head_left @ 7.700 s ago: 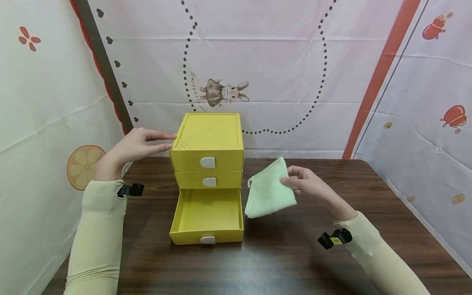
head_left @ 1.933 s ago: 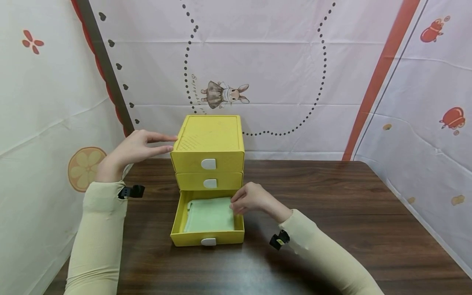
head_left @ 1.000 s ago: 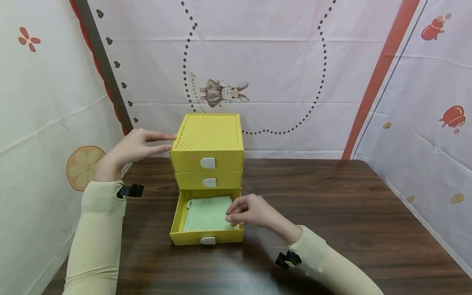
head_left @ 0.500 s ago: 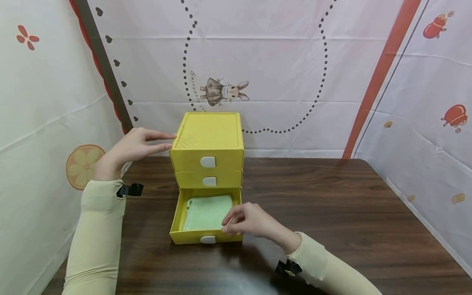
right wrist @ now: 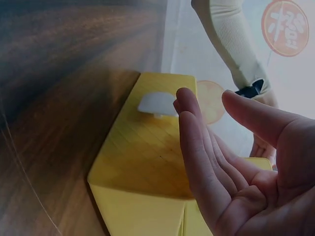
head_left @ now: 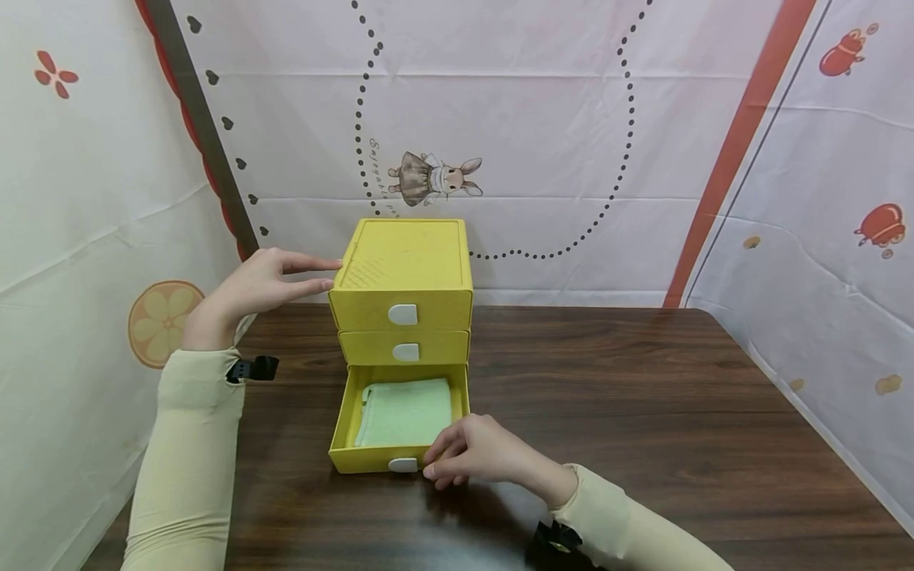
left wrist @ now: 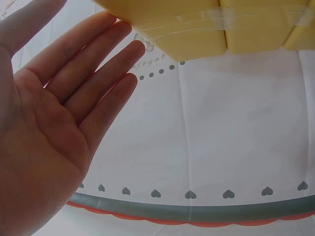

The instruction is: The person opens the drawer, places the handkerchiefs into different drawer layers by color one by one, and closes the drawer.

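A yellow three-drawer box (head_left: 407, 254) stands on the table, its bottom drawer (head_left: 371, 459) pulled out. Inside that drawer a folded pale green cloth (head_left: 403, 412) lies flat. My left hand (head_left: 257, 281) touches the box's upper left edge, fingers straight, as the left wrist view also shows. At the front right corner of the drawer is my right hand (head_left: 478, 452), fingers slightly bent and holding nothing. In the right wrist view, a gap shows between its thumb and fingers, close to the drawer's white pull tab (right wrist: 157, 103).
Two more white tabs mark the upper drawer (head_left: 403, 315) and middle drawer (head_left: 406, 352), both pushed in. The dark wooden table (head_left: 607, 381) extends to the right. Printed cloth walls (head_left: 557, 159) enclose the back and sides.
Earlier my right hand held the green cloth right of the box, then laid it in the bottom drawer and let go. Since then it has moved down towards the drawer front. My left hand stays put.
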A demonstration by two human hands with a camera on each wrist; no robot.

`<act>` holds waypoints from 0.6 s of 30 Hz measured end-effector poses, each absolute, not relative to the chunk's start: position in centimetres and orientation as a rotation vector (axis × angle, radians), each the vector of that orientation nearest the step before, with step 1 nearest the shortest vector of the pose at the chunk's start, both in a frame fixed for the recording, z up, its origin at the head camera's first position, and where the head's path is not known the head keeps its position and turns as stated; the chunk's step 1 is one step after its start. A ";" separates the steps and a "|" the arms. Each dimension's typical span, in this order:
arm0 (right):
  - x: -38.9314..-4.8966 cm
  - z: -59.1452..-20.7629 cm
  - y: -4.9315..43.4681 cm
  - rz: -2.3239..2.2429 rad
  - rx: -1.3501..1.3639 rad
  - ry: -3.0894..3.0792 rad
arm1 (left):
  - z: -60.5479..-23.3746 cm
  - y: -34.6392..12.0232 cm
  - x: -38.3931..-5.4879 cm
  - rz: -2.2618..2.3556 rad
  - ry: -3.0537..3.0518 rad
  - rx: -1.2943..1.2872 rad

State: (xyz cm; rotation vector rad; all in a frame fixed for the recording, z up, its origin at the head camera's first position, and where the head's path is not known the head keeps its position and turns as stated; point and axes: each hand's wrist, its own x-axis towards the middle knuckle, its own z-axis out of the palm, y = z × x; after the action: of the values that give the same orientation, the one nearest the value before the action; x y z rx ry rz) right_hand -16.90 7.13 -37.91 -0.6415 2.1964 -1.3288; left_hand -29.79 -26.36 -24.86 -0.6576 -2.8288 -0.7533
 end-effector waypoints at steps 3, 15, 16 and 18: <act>-16.6 -38.1 7.0 -1.314 -0.633 2.202 | -24.8 -26.3 -29.7 -0.766 -2.835 -0.654; -15.8 -39.0 6.2 -1.283 -0.654 2.196 | -24.9 -26.4 -29.9 -0.756 -2.828 -0.664; -15.8 -39.2 6.1 -1.275 -0.656 2.200 | -25.0 -26.5 -30.0 -0.753 -2.827 -0.665; -15.7 -39.4 6.0 -1.261 -0.660 2.202 | -25.0 -26.5 -30.1 -0.753 -2.826 -0.670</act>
State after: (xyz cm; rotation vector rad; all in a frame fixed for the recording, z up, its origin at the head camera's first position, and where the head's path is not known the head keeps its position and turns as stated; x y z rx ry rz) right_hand -15.71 5.97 -39.36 -0.6600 2.2024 -1.2609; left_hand -30.07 -26.52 -25.03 -0.6699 -2.8255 -0.7527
